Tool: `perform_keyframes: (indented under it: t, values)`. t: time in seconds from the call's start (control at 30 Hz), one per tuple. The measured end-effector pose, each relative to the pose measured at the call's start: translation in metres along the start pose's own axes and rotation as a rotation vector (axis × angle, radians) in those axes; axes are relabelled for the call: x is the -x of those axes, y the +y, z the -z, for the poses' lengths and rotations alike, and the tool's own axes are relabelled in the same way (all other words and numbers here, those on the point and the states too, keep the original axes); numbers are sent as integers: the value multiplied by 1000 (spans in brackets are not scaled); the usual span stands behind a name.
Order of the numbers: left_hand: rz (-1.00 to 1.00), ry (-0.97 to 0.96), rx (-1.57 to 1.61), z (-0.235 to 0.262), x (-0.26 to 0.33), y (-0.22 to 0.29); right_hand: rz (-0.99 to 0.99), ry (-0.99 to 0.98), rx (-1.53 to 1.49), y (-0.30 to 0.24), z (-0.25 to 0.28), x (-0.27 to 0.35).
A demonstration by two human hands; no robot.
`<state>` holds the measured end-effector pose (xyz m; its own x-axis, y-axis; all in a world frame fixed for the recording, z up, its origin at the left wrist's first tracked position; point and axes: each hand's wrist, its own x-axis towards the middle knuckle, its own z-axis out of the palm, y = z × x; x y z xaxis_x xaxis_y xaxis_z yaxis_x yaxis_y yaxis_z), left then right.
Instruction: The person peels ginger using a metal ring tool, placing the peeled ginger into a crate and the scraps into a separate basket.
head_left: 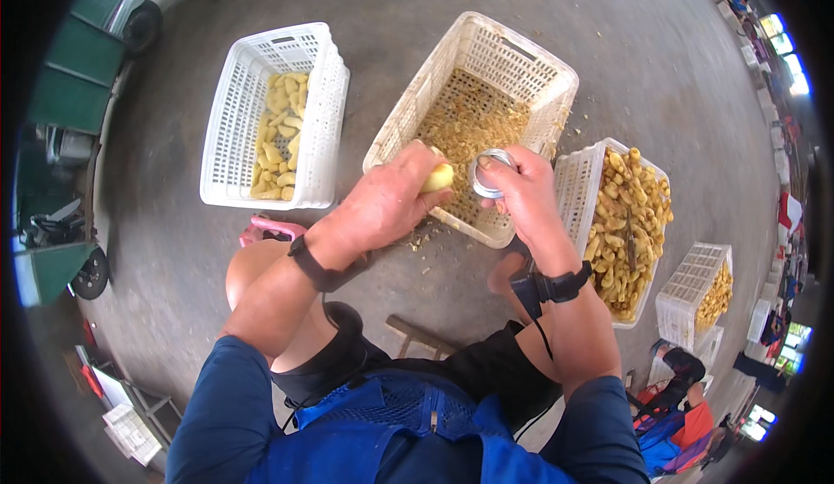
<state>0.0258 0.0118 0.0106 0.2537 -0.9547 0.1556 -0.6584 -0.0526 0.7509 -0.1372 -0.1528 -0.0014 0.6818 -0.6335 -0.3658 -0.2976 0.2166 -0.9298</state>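
Observation:
My left hand (387,197) is closed around a yellow peeled piece of root (439,177), held over the near rim of a tilted white plastic crate (417,93) whose bottom is covered with peel scraps. Beside it, my right hand (521,188) grips a round metal ring-shaped scraper (488,174), its edge close to the yellow piece. Both hands wear dark wrist straps.
A white crate (230,119) with several peeled yellow pieces stands at the left. To the right, a white crate (578,188) is heaped with unpeeled roots, and another one (695,288) stands farther right. Pink sandal (269,228) by my left knee; green cart at far left.

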Motion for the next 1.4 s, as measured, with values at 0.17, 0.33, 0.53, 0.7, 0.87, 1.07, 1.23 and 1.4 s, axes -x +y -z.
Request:
perform_keyframes:
  t: [0.17,0.33,0.53,0.7,0.87,1.07,1.23,1.4]
  values:
    - [-16,-38,31,-1,2,0,124,-54,-158,-5,0,4]
    - [-137,-13,-35,1,-2,1,129,-55,-215,-10,1,7]
    - [-177,-53,-90,-6,-3,-2,153,-119,-220,-7,-2,12]
    - [-220,-48,-90,-11,-3,-4,173,-120,-121,-6,-4,14]
    - [-144,-8,-132,-6,-4,7,74,-72,-197,-10,2,16]
    - [-108,80,-32,-6,-5,1,129,126,163,-4,2,12]
    - [304,-47,408,1,-10,-2,219,174,251,0,2,12]
    - [406,-78,982,19,-12,7,244,151,188,-12,-5,18]
